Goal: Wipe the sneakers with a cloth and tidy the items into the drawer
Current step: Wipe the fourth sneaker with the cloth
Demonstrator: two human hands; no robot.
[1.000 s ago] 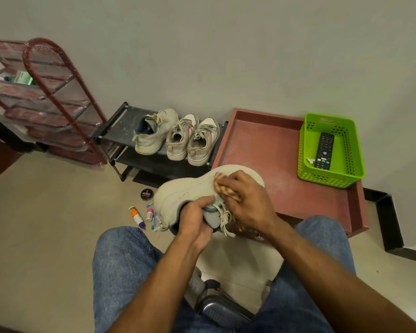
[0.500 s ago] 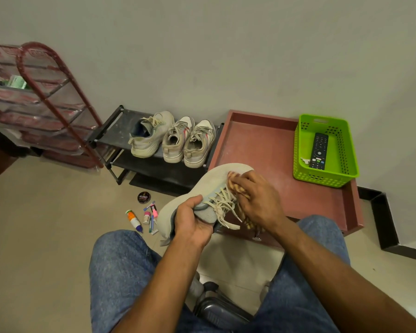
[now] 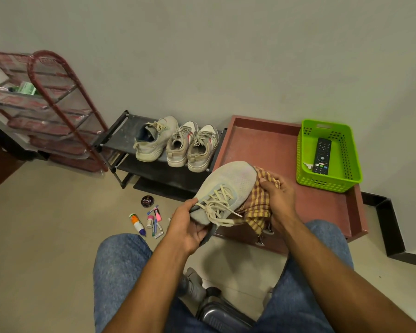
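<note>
The left hand [image 3: 186,230] grips the pale grey mesh sneaker [image 3: 222,188] at its heel; the right hand [image 3: 277,200] pinches a yellow-brown checked cloth [image 3: 258,203] against its side. Wiping looks underway, with 3 off-white sneakers [image 3: 178,143] on the black shelf rack [image 3: 120,133] and the small tubes and tin [image 3: 150,217] on the floor untidied.

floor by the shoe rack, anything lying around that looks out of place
Yes: a round black polish tin, an orange-capped tube and a few small markers and tubes lie scattered loose on the floor in front of the black shoe rack, some crossing each other, not put away.
</note>
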